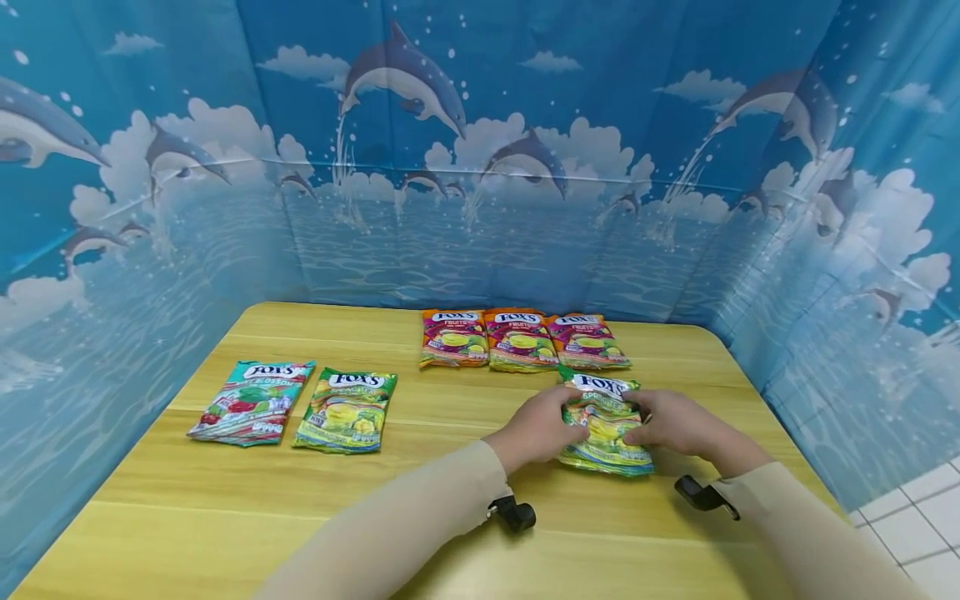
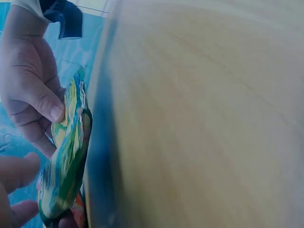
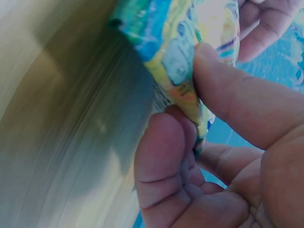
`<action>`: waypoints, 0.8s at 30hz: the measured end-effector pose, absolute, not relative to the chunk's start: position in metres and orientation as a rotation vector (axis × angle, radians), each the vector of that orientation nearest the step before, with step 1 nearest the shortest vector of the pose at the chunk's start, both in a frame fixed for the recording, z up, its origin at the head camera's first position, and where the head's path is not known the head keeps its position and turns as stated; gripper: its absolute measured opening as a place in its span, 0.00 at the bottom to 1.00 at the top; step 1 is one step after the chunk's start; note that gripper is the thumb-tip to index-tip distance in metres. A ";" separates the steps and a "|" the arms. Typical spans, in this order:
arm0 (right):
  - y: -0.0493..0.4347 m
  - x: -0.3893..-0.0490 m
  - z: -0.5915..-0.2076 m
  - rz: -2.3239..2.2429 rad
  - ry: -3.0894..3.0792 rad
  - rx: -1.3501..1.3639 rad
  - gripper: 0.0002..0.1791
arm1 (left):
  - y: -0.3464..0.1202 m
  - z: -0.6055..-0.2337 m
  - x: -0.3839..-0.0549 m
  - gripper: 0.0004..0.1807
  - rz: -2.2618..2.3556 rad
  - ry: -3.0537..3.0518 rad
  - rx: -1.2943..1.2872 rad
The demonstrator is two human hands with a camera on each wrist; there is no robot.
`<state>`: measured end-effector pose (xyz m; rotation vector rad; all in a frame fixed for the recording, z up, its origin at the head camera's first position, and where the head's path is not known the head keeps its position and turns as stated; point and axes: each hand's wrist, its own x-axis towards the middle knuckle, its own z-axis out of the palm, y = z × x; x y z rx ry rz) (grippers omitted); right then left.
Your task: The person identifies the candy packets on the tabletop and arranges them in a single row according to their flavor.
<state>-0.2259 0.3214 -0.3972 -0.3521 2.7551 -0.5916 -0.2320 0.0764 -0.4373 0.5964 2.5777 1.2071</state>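
Observation:
Both hands hold a green and yellow Fox's candy bag (image 1: 603, 417) at the right of the table, front panel up. My left hand (image 1: 538, 427) grips its left side, thumb on the front. On the opposite edge my right hand (image 1: 681, 427) pinches it. The right wrist view shows the right thumb on the face of the candy bag (image 3: 178, 61) and the fingers curled behind. Seen edge-on in the left wrist view, the candy bag (image 2: 69, 156) is lifted and tilted at the table edge. Part of the left hand is outside that view.
Three orange and purple candy bags (image 1: 521, 342) lie side by side at the back of the wooden table (image 1: 450, 492). At the left lie a teal and red candy bag (image 1: 253, 404) and another green candy bag (image 1: 347, 412). A dolphin-printed curtain (image 1: 480, 225) surrounds the far sides.

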 end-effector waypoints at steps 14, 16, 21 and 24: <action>0.256 -0.230 -0.400 -0.652 2.794 -0.330 0.47 | 0.025 -0.429 -0.235 0.37 1.231 2.642 0.512; 0.246 -0.231 -0.401 -0.676 2.790 -0.332 0.46 | 0.014 -0.427 -0.235 0.38 1.215 2.653 0.506; 0.219 -0.235 -0.405 -0.736 2.771 -0.344 0.45 | -0.013 -0.423 -0.236 0.40 1.166 2.677 0.488; 0.203 -0.238 -0.408 -0.773 2.760 -0.351 0.45 | -0.029 -0.422 -0.237 0.41 1.141 2.681 0.479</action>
